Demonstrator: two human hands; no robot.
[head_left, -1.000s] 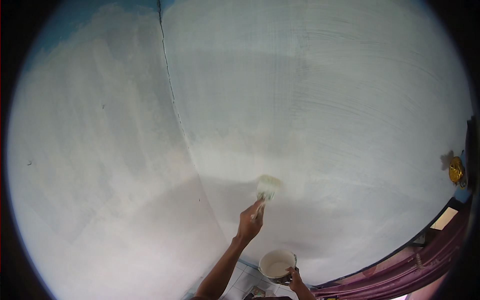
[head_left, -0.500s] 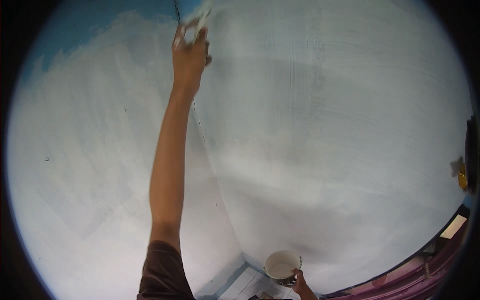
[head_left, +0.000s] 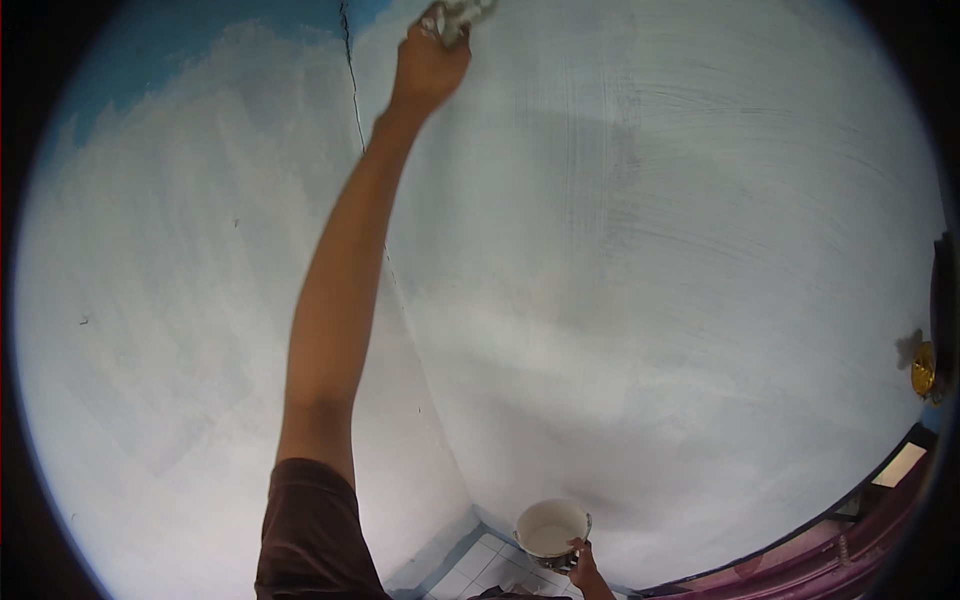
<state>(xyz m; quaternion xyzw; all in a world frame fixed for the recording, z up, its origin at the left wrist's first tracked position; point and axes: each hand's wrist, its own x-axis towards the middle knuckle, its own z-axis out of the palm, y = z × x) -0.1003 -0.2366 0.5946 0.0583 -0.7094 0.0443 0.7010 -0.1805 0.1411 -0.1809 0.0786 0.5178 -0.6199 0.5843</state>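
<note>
My left hand (head_left: pixel 435 65) is raised high on the right-hand wall (head_left: pixel 640 240), close to the corner. Its fingers are closed around a whitish, paint-smeared paintbrush (head_left: pixel 468 13), partly cut off by the top edge of the view and blurred. Low down, my right hand (head_left: pixel 582 562) grips the rim of a pale bucket (head_left: pixel 525 535), thumb over the edge. Whitish paint appears to lie inside it. Streaky white paint covers most of both walls, while a blue area (head_left: pixel 190 55) shows at the upper left.
A dark crack (head_left: pixel 350 75) runs down the wall corner. White floor tiles (head_left: pixel 470 570) lie below, beside the bucket. At the right edge are a round gold-coloured fitting (head_left: pixel 924 370) and purple fabric (head_left: pixel 830 570).
My left hand has moved right with the paintbrush, away from the corner crack and up toward the top edge. The bucket in my right hand appears slightly further left.
</note>
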